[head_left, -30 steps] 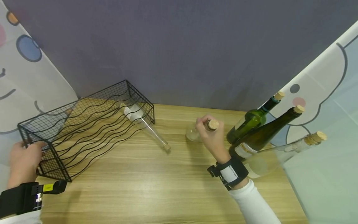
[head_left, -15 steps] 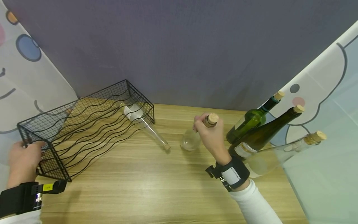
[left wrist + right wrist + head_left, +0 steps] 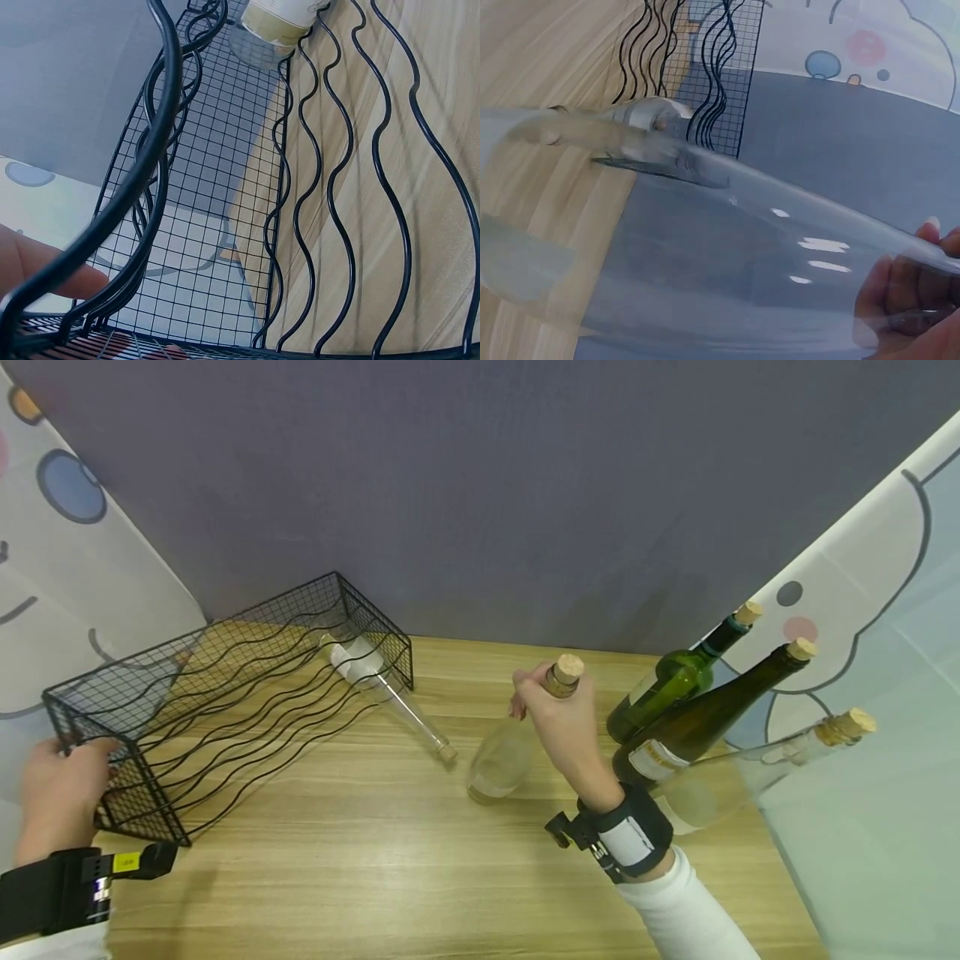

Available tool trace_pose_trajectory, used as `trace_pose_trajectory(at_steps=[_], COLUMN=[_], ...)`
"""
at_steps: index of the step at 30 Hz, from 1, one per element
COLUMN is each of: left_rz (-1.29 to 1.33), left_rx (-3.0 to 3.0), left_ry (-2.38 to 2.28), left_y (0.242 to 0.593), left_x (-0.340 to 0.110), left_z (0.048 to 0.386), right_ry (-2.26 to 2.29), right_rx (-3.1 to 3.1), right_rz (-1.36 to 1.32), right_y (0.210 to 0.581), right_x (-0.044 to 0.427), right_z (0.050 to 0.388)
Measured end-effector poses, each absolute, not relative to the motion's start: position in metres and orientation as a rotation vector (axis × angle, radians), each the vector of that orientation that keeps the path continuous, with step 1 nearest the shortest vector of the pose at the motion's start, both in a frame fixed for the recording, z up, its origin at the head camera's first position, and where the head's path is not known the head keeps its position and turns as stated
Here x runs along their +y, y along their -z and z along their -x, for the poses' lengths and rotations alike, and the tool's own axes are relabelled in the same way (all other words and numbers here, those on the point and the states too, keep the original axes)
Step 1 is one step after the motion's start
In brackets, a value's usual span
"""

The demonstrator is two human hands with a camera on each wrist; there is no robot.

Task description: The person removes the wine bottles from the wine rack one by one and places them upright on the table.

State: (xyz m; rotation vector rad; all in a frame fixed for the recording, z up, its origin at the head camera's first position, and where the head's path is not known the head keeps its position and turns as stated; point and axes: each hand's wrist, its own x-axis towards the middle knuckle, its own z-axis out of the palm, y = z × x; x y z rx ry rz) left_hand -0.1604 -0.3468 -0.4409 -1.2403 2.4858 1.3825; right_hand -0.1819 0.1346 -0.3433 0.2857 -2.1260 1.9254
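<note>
At the left, my left hand (image 3: 66,789) grips the near left end of a black wire wine rack (image 3: 392,650). In the left wrist view a fingertip (image 3: 84,282) lies against its thick curved wires. A clear corked bottle (image 3: 407,712) lies in the rack's right end, neck sticking out over the table. My right hand (image 3: 564,722) holds another clear bottle (image 3: 498,762) by the neck, fingers wrapped below its cork. This bottle is tilted, base toward the left and front. The right wrist view shows its transparent body (image 3: 727,247); whether its base touches the table, I cannot tell.
Right of my right hand stand a green bottle (image 3: 678,678), a dark brown bottle (image 3: 701,718) and a clear bottle (image 3: 720,793), all corked. A grey panel (image 3: 480,510) closes off the back of the wooden table (image 3: 360,868). Printed panels flank both sides.
The base of the held bottle has swung left and toward the front, tilting it more, while my right hand shifted slightly. My left hand and the rack stayed in place.
</note>
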Motion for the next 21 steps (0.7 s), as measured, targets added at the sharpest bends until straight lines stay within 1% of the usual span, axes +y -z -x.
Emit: trace_pose_trajectory(at_steps=[4,7,14,21], left_rz=[1.248,1.247,1.264,1.257], left_rx=[2.483,2.493,2.503,2.499], left_ry=[-1.391,-1.391,-1.388,-1.404], left_y=[0.442,0.443,0.443,0.443], left_x=[-0.347,-0.347,-0.347,-0.346], left_z=[0.161,0.162,0.162,0.161], right_ry=[-1.985,-1.985,-1.985,-2.020], right_rx=[-2.153,-2.209,-2.202,-2.159], right_rz=[-0.256,-0.287,-0.521,-0.673], right_y=[0.341,0.342,0.353,0.361], right_x=[0.134,0.133,0.130,0.135], right_z=[0.180,0.177,0.178,0.183])
